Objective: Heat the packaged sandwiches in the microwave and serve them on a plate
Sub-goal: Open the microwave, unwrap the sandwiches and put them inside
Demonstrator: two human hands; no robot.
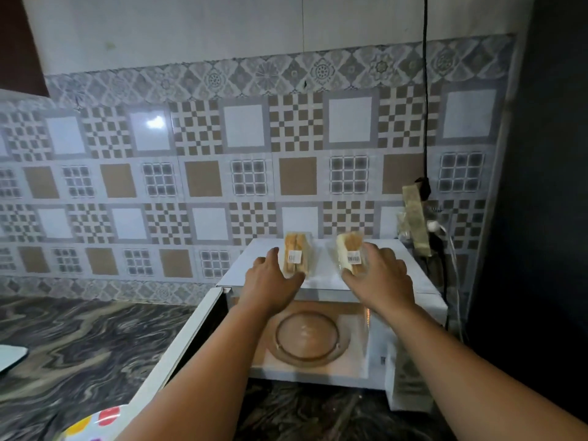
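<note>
Two sandwiches (pixel 294 257) atop microwave (pixel 321 281); left hand (pixel 270 281), right hand (pixel 378 275) each grasp one; door (pixel 178 354) open.

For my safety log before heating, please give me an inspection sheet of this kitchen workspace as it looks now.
Surface: dark marbled countertop; white microwave stands on it, door swung open, glass turntable bare.
Job's things: two packaged sandwiches on the microwave top, left sandwich and right sandwich, both still wrapped. Plate: cannot confirm one.
Clutter: white object at left edge; spotted item at bottom edge.
Hands: left hand fingers around the left sandwich; right hand fingers around the right sandwich.
Cables: black cable down the wall; white cord beside the microwave.
Surroundings: patterned wall tiles; dark surface at right.
</note>
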